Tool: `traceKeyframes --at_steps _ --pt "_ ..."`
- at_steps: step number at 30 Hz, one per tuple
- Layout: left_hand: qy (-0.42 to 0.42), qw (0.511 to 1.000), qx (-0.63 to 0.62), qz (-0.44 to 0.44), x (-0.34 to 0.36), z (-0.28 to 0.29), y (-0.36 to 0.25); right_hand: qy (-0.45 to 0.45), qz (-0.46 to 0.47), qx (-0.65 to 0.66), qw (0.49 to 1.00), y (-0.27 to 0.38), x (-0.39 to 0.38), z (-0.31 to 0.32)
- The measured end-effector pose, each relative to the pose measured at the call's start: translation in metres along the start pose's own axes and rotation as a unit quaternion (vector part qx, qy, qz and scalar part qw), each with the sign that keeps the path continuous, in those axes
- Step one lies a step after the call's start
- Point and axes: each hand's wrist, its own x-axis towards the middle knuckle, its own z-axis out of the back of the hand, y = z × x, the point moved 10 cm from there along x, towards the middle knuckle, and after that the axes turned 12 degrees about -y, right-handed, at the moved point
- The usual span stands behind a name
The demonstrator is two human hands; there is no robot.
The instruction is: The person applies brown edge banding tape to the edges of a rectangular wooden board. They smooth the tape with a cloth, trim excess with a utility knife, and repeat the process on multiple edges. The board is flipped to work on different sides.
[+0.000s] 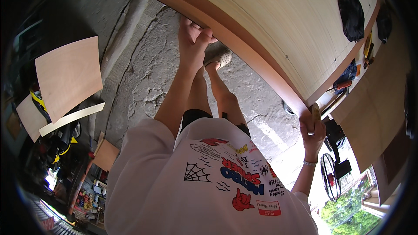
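A large light wood-grain board (pixel 278 21) with a thick brown edge (pixel 244 35) spans the upper right. My left hand (pixel 193 41) grips that edge near the top middle, its fingers curled and partly hidden beneath it. At the board's near corner, my right hand (pixel 312 129) is closed, with a bracelet on the wrist. A small pale brown piece (pixel 316 111) shows above its fingers; I cannot tell whether it is a handle or a strip of wood. Small dark marks dot the board's surface.
A black plastic bag (pixel 351 15) lies on the board. Right of it are a red-handled tool (pixel 342 85) and a black fan (pixel 331 177). Plywood sheets (pixel 69 76) lean at left beside a motorbike-like black and yellow shape. Cracked concrete floor (pixel 148 69) lies below.
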Motion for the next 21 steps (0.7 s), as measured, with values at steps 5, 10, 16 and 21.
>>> traceKeyframes --at_steps 5,10,16,21 --pt "0.027 0.999 -0.016 0.006 -0.011 -0.013 0.005 0.026 -0.018 0.007 0.999 -0.003 -0.001 -0.003" --pt "0.045 0.998 -0.040 0.016 -0.028 -0.025 0.016 0.012 -0.012 0.013 1.000 -0.003 0.001 -0.003" --pt "0.073 0.996 -0.052 0.024 -0.050 -0.038 0.031 0.015 -0.009 0.015 1.000 -0.005 0.001 -0.005" --pt "0.065 0.996 -0.047 0.036 -0.064 -0.045 0.045 0.003 -0.008 0.018 1.000 -0.005 0.000 -0.002"
